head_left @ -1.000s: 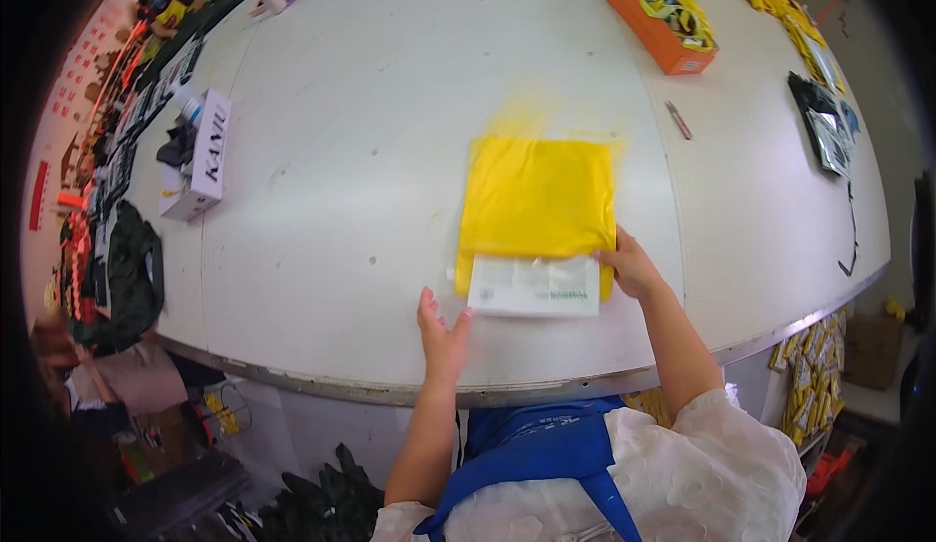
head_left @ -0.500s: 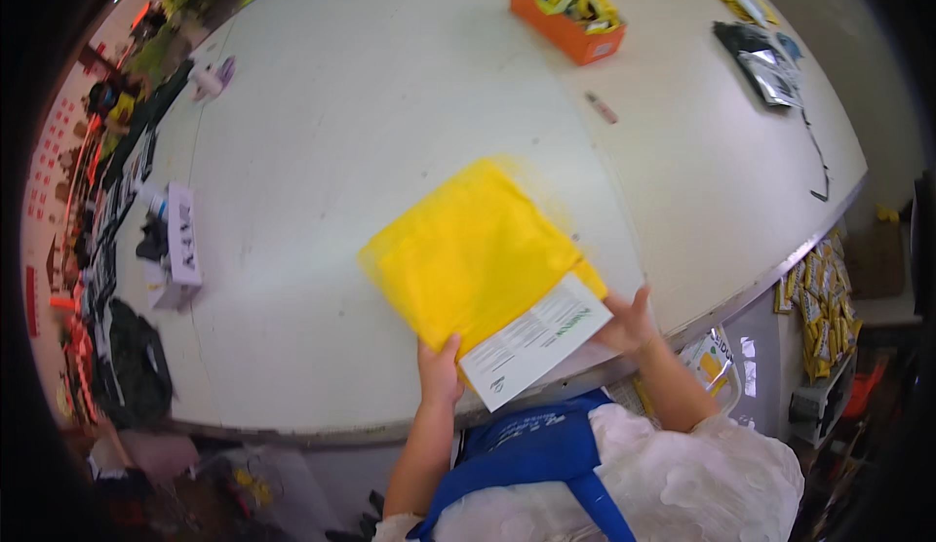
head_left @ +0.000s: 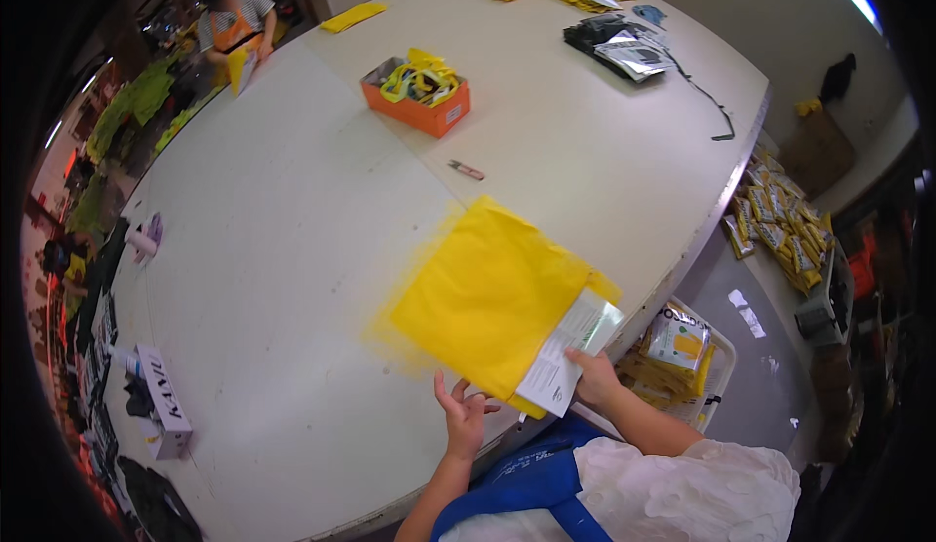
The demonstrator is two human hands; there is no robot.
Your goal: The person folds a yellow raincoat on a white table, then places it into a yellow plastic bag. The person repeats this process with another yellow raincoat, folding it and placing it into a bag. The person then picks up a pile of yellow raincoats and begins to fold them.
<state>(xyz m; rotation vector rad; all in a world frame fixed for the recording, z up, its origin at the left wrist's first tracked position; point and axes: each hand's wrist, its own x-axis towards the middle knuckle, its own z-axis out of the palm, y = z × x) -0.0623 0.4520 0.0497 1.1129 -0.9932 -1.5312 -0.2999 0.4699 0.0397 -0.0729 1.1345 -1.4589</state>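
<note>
A flat folded yellow cloth (head_left: 487, 293), smeared at its left edge, lies over the near part of the table. Along its lower right side a white printed card (head_left: 570, 352) rests on the cloth. My right hand (head_left: 597, 378) grips the card at its right edge, thumb on top; its other fingers are hidden beneath. Just off the cloth's near corner, my left hand (head_left: 465, 422) is open with fingers spread, holding nothing.
On the white table (head_left: 283, 250) are an orange box (head_left: 419, 108) of yellow strips, small snips (head_left: 466, 170), dark packaged goods (head_left: 619, 47) and a white box (head_left: 161, 401). A basket (head_left: 723, 371) of yellow packs stands below the right edge. Another person (head_left: 237, 25) works far left.
My left hand has let go of the cloth's near edge and opened. Cloth and card have turned and shifted right with my right hand. The view has swung rightward.
</note>
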